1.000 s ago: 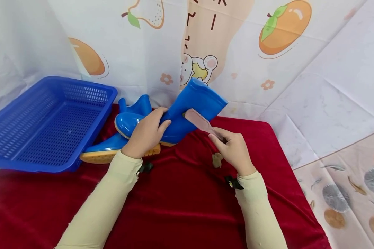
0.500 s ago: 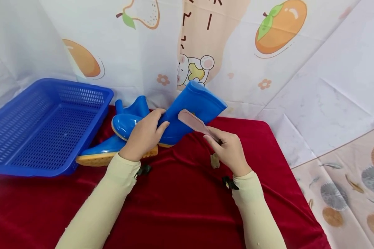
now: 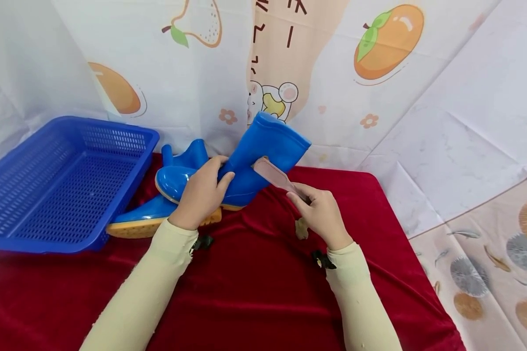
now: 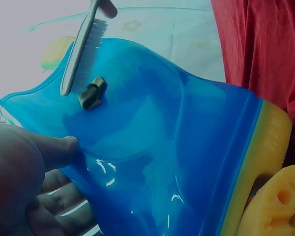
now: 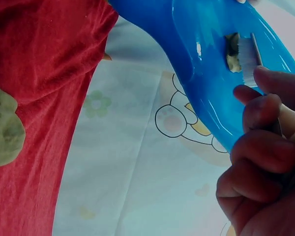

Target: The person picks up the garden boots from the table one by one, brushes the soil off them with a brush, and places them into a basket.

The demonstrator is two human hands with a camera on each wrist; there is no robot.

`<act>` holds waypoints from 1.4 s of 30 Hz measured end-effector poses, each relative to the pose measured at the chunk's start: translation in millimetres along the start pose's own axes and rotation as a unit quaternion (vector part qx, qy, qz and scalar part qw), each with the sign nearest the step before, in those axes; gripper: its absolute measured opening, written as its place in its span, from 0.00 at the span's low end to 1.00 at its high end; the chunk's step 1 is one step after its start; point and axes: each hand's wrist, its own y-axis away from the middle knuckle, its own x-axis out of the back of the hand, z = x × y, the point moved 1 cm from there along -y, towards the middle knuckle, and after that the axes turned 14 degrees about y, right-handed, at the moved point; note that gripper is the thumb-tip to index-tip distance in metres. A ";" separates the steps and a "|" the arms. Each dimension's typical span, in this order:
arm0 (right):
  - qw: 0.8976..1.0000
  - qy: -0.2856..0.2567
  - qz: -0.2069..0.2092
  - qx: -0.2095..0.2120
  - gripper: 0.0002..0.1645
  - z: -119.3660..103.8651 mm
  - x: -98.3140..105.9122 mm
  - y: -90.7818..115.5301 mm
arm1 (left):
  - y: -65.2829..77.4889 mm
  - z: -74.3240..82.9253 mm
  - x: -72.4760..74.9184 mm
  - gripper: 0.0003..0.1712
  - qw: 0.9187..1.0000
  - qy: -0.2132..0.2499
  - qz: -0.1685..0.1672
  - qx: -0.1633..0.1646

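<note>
In the head view my left hand [image 3: 202, 192] grips a glossy blue rain boot [image 3: 274, 141] round its ankle, toe pointing left and the shaft tilted up to the right. The thumb lies along the boot's side in the left wrist view. Pinched by its handle in my right hand [image 3: 325, 214] is a scrub brush [image 3: 272, 174] with a pinkish back. Its pale bristles [image 5: 247, 61] meet a brownish-green lump [image 4: 93, 93] stuck to the boot's shaft. A second blue boot [image 3: 147, 209] with a yellow sole lies beneath the held one.
A blue plastic basket [image 3: 39, 245] stands at the left. On the red cloth [image 3: 263, 302], near my right hand, lies a flat greenish-brown piece [image 3: 301, 228]. A printed white curtain [image 3: 193, 87] hangs behind the table.
The brush has slid left across the boot's shaft, then a little back to the right over the lump. My left hand keeps its grip on the boot; the view has shifted slightly.
</note>
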 end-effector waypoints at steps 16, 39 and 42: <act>0.999 0.018 0.016 0.037 0.20 -5.7 -4.8 -1.9 | -0.3 -0.9 1.2 0.28 1.000 -0.008 -0.011 0.002; 1.000 0.022 0.006 -0.005 0.18 -0.4 -5.9 0.6 | -0.7 -0.8 2.1 0.28 1.000 -0.003 -0.003 0.010; 1.000 0.007 -0.009 -0.023 0.17 1.5 -5.4 1.2 | -1.5 -1.8 3.7 0.28 1.000 0.002 -0.002 0.016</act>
